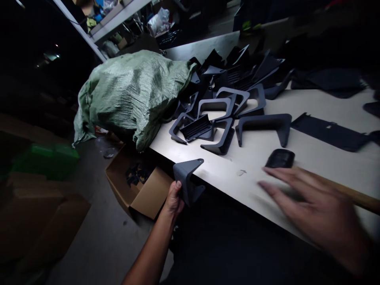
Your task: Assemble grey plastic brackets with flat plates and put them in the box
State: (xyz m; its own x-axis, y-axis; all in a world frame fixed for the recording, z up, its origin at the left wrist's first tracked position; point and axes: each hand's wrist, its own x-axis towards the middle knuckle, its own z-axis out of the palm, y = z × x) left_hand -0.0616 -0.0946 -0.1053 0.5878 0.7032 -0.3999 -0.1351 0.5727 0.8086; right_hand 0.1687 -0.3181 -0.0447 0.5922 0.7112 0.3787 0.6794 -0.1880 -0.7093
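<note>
My left hand (174,200) grips a dark grey angular bracket (185,180) in front of the bench's edge, thumb on its side. On the right, my right hand (314,209) is blurred over the white bench (231,174), its fingers stretched out and apart, holding nothing. Just beyond those fingertips lies a small black rounded object (280,158). A brown wooden bar (353,194) runs partly behind the right hand. Similar U-shaped grey brackets (264,118) lie loosely piled farther back, with a flat dark panel (329,132) to their right.
A large green woven sack (127,87) rests on the bench's left end. Below it an open cardboard box (151,190) holds small black parts. Green crates (46,160) and more cardboard (38,221) are at the left. A cluttered shelf (118,19) stands behind.
</note>
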